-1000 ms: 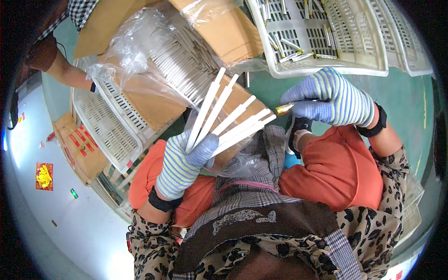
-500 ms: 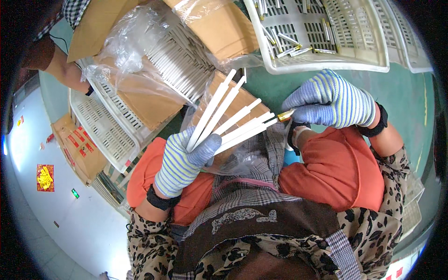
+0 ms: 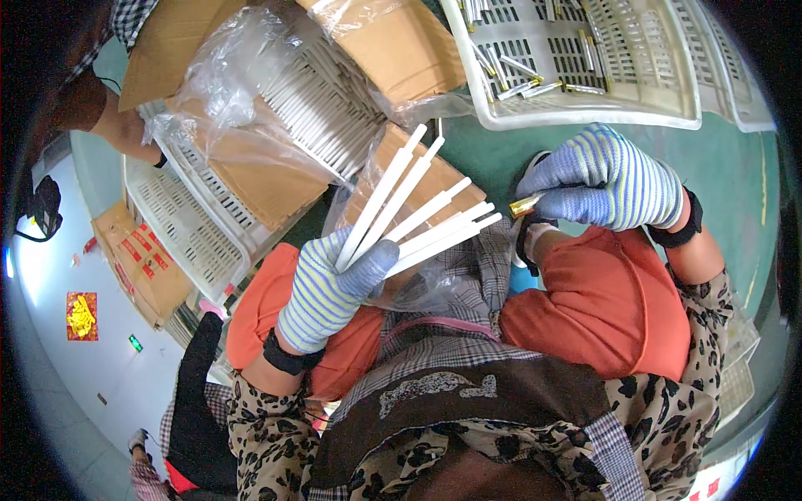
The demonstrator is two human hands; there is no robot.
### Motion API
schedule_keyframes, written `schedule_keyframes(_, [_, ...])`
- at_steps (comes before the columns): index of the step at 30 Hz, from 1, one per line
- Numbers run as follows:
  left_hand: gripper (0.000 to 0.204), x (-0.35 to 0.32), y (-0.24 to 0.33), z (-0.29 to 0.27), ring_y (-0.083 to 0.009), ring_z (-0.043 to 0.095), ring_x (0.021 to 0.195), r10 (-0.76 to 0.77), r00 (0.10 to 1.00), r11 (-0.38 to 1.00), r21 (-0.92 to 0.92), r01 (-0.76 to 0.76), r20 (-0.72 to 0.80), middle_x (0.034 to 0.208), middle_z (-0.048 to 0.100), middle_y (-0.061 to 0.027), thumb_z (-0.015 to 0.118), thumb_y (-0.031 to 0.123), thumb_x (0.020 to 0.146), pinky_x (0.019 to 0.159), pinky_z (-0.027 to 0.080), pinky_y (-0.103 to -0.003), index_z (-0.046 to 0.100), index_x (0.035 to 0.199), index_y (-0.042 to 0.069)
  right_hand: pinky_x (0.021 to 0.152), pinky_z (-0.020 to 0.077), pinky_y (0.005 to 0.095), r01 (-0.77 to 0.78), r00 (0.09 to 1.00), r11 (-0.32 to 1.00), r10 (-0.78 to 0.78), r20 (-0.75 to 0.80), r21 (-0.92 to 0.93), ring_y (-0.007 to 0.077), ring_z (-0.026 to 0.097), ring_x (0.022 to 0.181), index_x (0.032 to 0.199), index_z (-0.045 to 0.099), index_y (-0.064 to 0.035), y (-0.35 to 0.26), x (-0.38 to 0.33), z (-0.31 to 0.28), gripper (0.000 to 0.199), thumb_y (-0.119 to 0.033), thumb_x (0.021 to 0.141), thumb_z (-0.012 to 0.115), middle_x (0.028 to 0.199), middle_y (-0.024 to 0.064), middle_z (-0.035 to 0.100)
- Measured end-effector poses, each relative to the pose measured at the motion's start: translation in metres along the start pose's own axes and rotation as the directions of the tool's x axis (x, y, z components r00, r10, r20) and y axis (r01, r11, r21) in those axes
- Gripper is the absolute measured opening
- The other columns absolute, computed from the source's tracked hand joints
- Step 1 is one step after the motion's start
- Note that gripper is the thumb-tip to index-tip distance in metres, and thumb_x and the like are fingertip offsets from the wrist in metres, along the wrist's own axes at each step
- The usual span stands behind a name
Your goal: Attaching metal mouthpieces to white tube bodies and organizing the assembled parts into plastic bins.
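Note:
In my gloved left hand (image 3: 334,284), several thin white tubes (image 3: 382,199) fan out up and to the right; each has a narrower tip. The fingers and thumb are closed round their lower ends. To the right, my gloved right hand (image 3: 606,179) pinches a small shiny gold cap-like piece (image 3: 524,205) between thumb and fingers. This piece sits a little right of the nearest tube tips, apart from them. What lies inside the right hand's grip is hidden.
An open cardboard box (image 3: 376,42) lined with clear plastic (image 3: 225,92) holds many white tubes (image 3: 322,108). A white crate (image 3: 585,121) at the upper right contains silver-and-gold pieces (image 3: 543,89). More crates (image 3: 180,204), another person's arm (image 3: 125,129) and a person in black (image 3: 196,401) are leftward.
My right hand has shifted slightly right with the gold piece, widening the gap to the tube tips. My left hand stays nearly still. A person in black has come into view at the lower left.

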State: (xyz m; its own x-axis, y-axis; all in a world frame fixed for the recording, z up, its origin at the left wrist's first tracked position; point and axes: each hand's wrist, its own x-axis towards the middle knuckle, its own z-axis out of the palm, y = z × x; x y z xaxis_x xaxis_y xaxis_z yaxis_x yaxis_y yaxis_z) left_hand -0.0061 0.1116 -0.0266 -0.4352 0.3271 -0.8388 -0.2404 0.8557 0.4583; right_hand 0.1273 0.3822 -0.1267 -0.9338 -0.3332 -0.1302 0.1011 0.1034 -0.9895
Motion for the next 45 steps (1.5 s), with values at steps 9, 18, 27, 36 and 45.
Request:
schedule_keyframes(9, [0.027, 0.002, -0.009, 0.004, -0.0052, 0.052, 0.053, 0.077, 0.997, 0.997, 0.023, -0.077, 0.006, 0.063, 0.060, -0.0022, 0.065, 0.025, 0.083, 0.048, 0.043, -0.022, 0.064, 0.089, -0.001, 0.066, 0.0490, 0.0338, 0.105, 0.994, 0.994, -0.105, -0.007, -0.027, 0.0279, 0.062, 0.071, 0.091, 0.067, -0.0043, 0.003, 0.006, 0.010, 0.022, -0.024, 0.082, 0.063, 0.078, 0.0131, 0.065])
schedule_keyframes(18, [0.026, 0.003, -0.010, 0.010, -0.0051, 0.055, 0.056, 0.106, 0.984, 0.989, -0.084, -0.119, -0.143, 0.069, 0.062, -0.0038, 0.067, 0.023, 0.081, 0.049, 0.045, -0.022, 0.064, 0.091, -0.001, 0.056, 0.0474, 0.0344, 0.143, 0.986, 0.990, -0.144, -0.081, -0.018, 0.0301, 0.060, 0.060, 0.085, 0.067, -0.0045, 0.001, 0.006, 0.025, 0.018, -0.022, 0.081, 0.064, 0.068, 0.0140, 0.062])
schedule_keyframes(27, [0.022, 0.001, -0.014, 0.010, -0.0064, 0.056, 0.056, 0.064, 0.996, 0.993, -0.100, -0.069, -0.055, 0.069, 0.063, -0.0040, 0.067, 0.022, 0.081, 0.048, 0.045, -0.023, 0.065, 0.087, 0.000, 0.052, 0.0447, 0.0371, 0.129, 0.992, 0.991, -0.129, -0.001, 0.026, 0.0315, 0.057, 0.057, 0.080, 0.065, -0.0049, -0.005, 0.011, 0.027, 0.017, -0.022, 0.081, 0.064, 0.064, 0.0153, 0.058])
schedule_keyframes(36, [0.021, -0.005, -0.004, 0.011, -0.0048, 0.053, 0.062, 0.079, 0.997, 0.993, -0.082, -0.081, -0.020, 0.075, 0.064, -0.0006, 0.068, 0.015, 0.080, 0.054, 0.043, -0.022, 0.064, 0.097, 0.002, 0.045, 0.0403, 0.0351, 0.147, 0.987, 0.988, -0.144, -0.066, 0.054, 0.0309, 0.051, 0.048, 0.079, 0.065, -0.0061, -0.014, 0.011, 0.041, 0.018, -0.024, 0.081, 0.064, 0.059, 0.0139, 0.055])
schedule_keyframes(45, [0.036, -0.005, -0.003, 0.001, -0.0064, 0.058, 0.079, -0.027, 0.999, 0.950, -0.311, 0.014, -0.037, 0.091, 0.065, -0.0032, 0.070, 0.010, 0.078, 0.069, 0.049, -0.021, 0.059, 0.111, 0.000, 0.056, 0.0437, 0.0275, -0.455, 0.786, 0.884, 0.340, -0.517, -0.110, 0.0114, 0.053, 0.060, 0.093, 0.062, -0.0017, 0.063, 0.044, -0.088, 0.022, -0.022, 0.084, 0.057, 0.066, 0.0020, 0.057])
